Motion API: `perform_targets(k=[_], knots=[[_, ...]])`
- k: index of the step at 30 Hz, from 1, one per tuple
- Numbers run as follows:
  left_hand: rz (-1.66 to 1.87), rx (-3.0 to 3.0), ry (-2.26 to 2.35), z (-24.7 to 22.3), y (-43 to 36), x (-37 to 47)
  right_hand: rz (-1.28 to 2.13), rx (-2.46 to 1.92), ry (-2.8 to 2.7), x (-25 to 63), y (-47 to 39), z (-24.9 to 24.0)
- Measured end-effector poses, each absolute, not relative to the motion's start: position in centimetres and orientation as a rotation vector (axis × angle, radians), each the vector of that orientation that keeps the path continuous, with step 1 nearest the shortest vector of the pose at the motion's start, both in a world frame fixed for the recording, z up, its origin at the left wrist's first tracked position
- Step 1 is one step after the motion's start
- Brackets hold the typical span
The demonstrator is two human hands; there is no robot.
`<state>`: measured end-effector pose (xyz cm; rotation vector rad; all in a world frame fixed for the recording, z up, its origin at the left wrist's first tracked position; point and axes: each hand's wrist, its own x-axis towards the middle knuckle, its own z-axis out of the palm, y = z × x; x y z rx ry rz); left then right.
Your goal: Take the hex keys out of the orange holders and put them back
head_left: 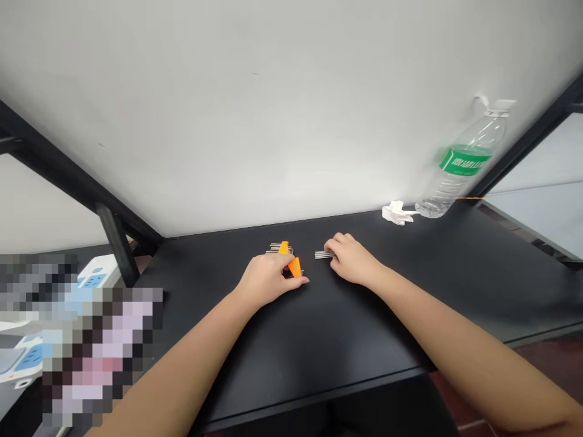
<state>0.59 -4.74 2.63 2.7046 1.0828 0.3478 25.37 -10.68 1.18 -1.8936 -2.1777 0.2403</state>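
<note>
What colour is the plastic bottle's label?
The label is green with white lettering, seen in the head view.

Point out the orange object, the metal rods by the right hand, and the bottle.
Orange object (296, 267), head view: its nearer orange section.
Metal rods (322, 255), head view: their exposed left ends.
Bottle (466, 160), head view: its green label.

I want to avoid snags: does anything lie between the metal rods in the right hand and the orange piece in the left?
Nothing visible does: only black tabletop shows between the metal rods in the right hand and the orange piece in the left hand.
</note>
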Motion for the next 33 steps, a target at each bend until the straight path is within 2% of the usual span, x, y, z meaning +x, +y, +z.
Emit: perform_targets(k=[4,6,10,13,22,26,29,33], knots=[[0.377,2.726,1.039,2.6,-5.0,0.7,0.207,-1.936,-2.107,25.4,-10.6,1.1],[0.424,2.740,1.011,2.5,-5.1,0.6,0.206,-1.819,-2.087,25.2,-10.9,1.4],[0.530,2.769,0.951,2.1,-5.1,0.5,0.471,-1.338,-2.180,24.1,-11.7,2.3],[0.545,2.779,0.933,2.1,-5.2,0.6,0.627,-1.211,-2.175,23.0,-12.1,2.5],[0.347,2.787,1.022,2.5,-5.1,0.8,0.868,-1.658,-1.807,23.2,-12.2,2.7],[0.315,2.760,1.092,2.5,-4.8,0.7,0.845,-1.940,-1.847,24.6,-12.1,3.5],[0.311,2.739,1.127,2.6,-4.7,0.7,0.687,-2.122,-1.931,25.5,-12.2,3.9],[0.302,2.735,1.114,2.6,-4.8,0.7,0.342,-1.957,-2.050,25.7,-12.3,3.7]])
